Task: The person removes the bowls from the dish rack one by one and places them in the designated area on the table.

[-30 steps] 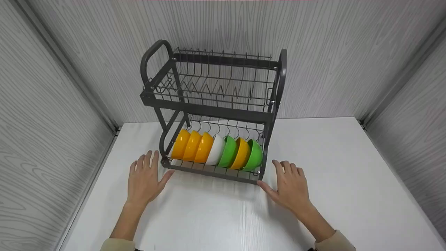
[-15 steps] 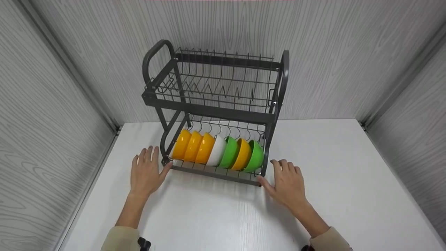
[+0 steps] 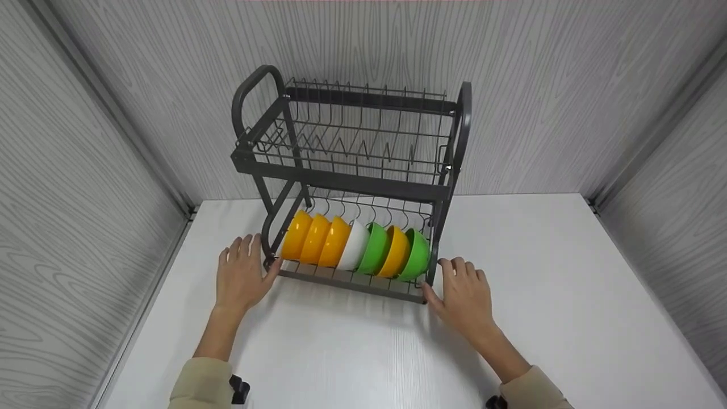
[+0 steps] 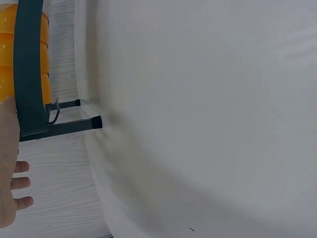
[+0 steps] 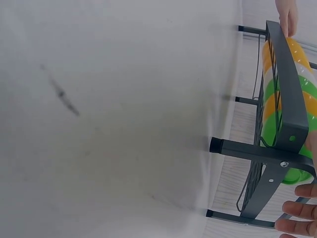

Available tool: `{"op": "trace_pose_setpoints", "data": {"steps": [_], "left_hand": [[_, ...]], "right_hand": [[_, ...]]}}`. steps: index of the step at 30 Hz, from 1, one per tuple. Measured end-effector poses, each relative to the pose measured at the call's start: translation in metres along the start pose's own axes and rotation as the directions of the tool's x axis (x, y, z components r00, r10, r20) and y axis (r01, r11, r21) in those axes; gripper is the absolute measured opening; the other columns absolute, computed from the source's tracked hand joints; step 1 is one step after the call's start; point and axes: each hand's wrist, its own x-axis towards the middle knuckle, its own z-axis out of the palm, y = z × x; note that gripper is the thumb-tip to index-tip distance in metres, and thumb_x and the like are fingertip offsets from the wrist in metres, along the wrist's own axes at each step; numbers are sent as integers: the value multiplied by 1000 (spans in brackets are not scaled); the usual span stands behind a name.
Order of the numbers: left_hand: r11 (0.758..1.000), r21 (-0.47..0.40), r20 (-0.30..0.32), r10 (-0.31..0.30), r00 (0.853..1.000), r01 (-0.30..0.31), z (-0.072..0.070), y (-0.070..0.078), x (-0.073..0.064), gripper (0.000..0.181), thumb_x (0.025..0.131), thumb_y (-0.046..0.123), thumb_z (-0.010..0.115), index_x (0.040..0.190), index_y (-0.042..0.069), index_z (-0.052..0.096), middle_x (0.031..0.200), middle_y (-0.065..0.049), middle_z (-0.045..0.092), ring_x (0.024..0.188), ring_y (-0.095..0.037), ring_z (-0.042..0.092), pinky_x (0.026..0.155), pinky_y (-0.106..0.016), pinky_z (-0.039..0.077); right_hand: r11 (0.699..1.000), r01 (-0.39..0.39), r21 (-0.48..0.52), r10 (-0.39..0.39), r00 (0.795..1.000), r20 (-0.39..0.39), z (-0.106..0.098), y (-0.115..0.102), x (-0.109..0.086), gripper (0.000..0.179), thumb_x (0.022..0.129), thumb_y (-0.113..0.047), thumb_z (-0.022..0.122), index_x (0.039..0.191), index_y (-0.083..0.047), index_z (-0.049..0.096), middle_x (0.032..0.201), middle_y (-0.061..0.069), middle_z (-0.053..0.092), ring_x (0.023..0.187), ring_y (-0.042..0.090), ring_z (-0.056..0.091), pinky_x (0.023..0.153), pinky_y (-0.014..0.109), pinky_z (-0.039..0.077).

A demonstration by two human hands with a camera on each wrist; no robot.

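Note:
A black two-tier dish rack [image 3: 343, 180] stands slightly turned on the white table. Several bowls lean on edge in a row along its lower tier: orange bowls [image 3: 298, 236] at the left, then a white bowl [image 3: 353, 245], a green bowl [image 3: 375, 249], a yellow-orange bowl [image 3: 395, 251] and another green bowl [image 3: 417, 255]. My left hand [image 3: 241, 281] is at the rack's front left corner, thumb in front and straight fingers along the side. At the front right corner is my right hand [image 3: 468, 298], thumb by the front bar and fingers extended beside the leg.
The rack's upper tier [image 3: 352, 136] has wire slots and a curved handle [image 3: 250, 96] at each end. Pale wood-grain panels [image 3: 363, 40] rise behind and at both sides of the white table [image 3: 341, 346].
Both hands have moved inward, closer to the rack's front corners. Left fingers have come up against its side. The bowls keep their places in the rack.

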Motion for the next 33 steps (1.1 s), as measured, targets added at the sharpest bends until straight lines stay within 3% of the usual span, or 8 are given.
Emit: {"op": "trace_pose_setpoints", "data": {"steps": [9, 19, 33], "left_hand": [[1000, 21, -15, 19, 1000, -18, -1, 0, 3, 74, 100, 50, 59, 146, -7, 52, 147, -31, 57, 139, -49, 52, 114, -63, 43], [999, 37, -46, 29, 999, -27, 0, -3, 8, 57, 101, 38, 60, 134, -9, 59, 141, -32, 61, 136, -51, 56, 112, -63, 46], [999, 29, -24, 14, 1000, -14, 1, -3, 15, 46, 103, 29, 59, 128, -9, 59, 134, -32, 62, 133, -50, 56, 113, -63, 43]], "right_hand": [[1000, 13, 4, -13, 999, -33, 1, -3, 4, 49, 97, -45, 67, 115, 0, 62, 104, 19, 67, 88, 37, 65, 75, 50, 58], [1000, 7, -23, -8, 1000, -24, 3, -7, 4, 47, 98, -44, 69, 112, 1, 62, 102, 19, 67, 88, 37, 65, 76, 49, 58], [998, 23, -64, -25, 999, -24, 3, -6, 3, 44, 97, -41, 69, 112, -1, 62, 99, 18, 65, 88, 36, 66, 78, 49, 59]]}}
